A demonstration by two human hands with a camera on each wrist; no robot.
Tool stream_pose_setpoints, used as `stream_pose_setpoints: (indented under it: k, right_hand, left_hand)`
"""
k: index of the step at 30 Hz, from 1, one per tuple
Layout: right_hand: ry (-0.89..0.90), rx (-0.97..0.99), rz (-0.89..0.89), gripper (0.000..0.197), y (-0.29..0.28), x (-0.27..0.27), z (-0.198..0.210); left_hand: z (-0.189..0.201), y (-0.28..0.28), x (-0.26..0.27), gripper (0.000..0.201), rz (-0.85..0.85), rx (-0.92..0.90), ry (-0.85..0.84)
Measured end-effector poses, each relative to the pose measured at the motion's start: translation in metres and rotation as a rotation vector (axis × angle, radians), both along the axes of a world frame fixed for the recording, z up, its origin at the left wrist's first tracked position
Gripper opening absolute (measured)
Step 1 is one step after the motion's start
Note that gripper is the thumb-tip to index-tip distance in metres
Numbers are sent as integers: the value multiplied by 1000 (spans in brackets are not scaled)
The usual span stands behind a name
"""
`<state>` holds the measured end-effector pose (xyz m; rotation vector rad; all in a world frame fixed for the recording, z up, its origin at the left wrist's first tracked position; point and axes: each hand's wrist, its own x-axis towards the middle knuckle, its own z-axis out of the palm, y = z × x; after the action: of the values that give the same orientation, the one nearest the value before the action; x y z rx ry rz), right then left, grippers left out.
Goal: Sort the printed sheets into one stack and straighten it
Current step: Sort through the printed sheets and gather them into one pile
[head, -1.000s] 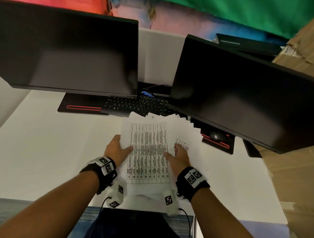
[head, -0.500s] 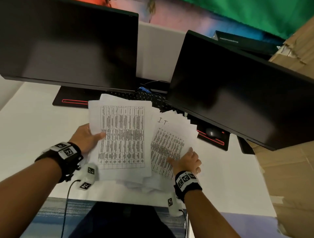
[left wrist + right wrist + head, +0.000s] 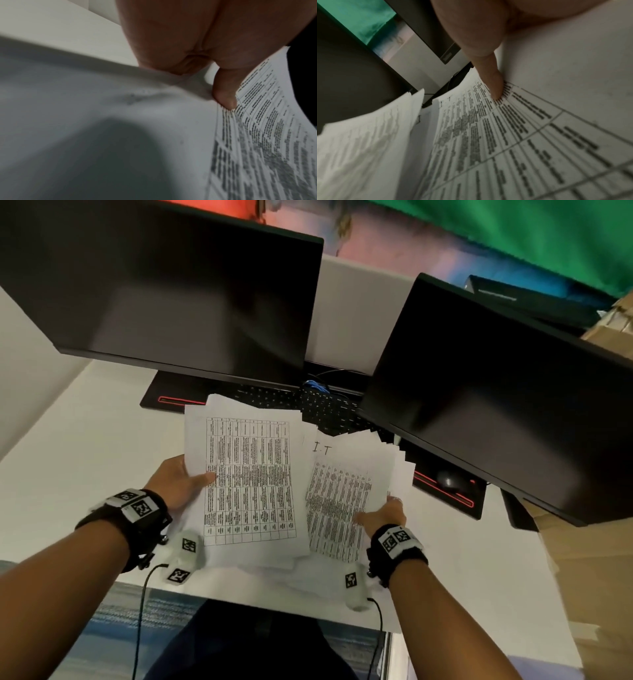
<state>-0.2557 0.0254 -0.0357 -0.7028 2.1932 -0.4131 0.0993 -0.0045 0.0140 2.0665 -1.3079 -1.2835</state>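
Printed sheets with dense tables are split into two bundles above the white desk [image 3: 85,446]. My left hand [image 3: 178,481] grips the left bundle [image 3: 250,477] by its left edge, thumb [image 3: 224,92] on the printed face. My right hand [image 3: 383,513] holds the fanned right bundle [image 3: 346,494], marked "I.T" at the top, at its lower right side with the thumb [image 3: 494,83] pressed on the print. The right hand's other fingers are hidden behind the paper. More loose white sheets [image 3: 301,573] lie under both bundles near the desk's front edge.
Two dark monitors [image 3: 171,289] [image 3: 496,395] hang over the back of the desk, close above the papers. A black keyboard [image 3: 308,405] with red-lit pads lies beneath them. A mouse [image 3: 448,481] sits under the right monitor. Cardboard boxes [image 3: 589,577] stand at right.
The single overlapped pile has been pulled apart. My left hand carried the top table sheets up and to the left; my right hand took hold of the fanned rest at the right.
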Motion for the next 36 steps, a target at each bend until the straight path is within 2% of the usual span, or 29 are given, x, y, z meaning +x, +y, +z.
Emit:
stream_pose_setpoints:
  k: [4,7,9,13,15,17,19,22,25,26,27,29,31,33,34,36]
  right_hand:
    - [-4,-122,9,66,6,-4,11]
    - [108,-234,72,34,5,-8,41]
    - [154,-329,82,23,2,-11,68]
    - [239,-563,105,18,-1,-16,143]
    - [174,-693,77,20,2,-20,180]
    - [27,-776,43,17,2,-20,197]
    - [-110,-790,20,23,0,-15,189]
    - [-225,-610,-26,32,-7,0,136]
    - [-228,-402,63,61,-17,24,73]
    - [-206,-318,115,75,-21,31,53]
    - [-185,-233,144,85,-23,37,39]
    - [-94,-119,213,89,-26,53,17]
    - [17,-104,369,80,-23,72,4]
    - [38,-162,531,70,-16,81,-5]
    - [50,-177,536,69,-13,78,-6]
    - [168,-148,405,79,-9,56,-4]
  left_hand:
    - [-6,3,10,41,20,40,-7]
    - [-14,2,16,43,11,72,15]
    - [-19,3,15,40,-2,81,20]
    - [-25,8,-1,30,-2,75,34]
    - [-26,10,-11,33,-1,66,43]
    - [-26,10,-19,37,-3,45,63]
    - [-23,9,-27,37,-26,33,58]
    - [-24,5,-32,40,16,40,149]
    - [-38,1,-31,86,180,111,263]
    - [-37,3,-34,92,238,142,314]
    - [-34,4,-40,92,257,159,343]
    - [-31,7,-50,82,192,147,285]
    - [-36,8,-52,68,92,79,143]
    - [-42,7,-50,51,14,14,-6]
    - [-44,7,-48,46,9,-7,-47]
    - [-38,9,-42,41,50,-50,-51]
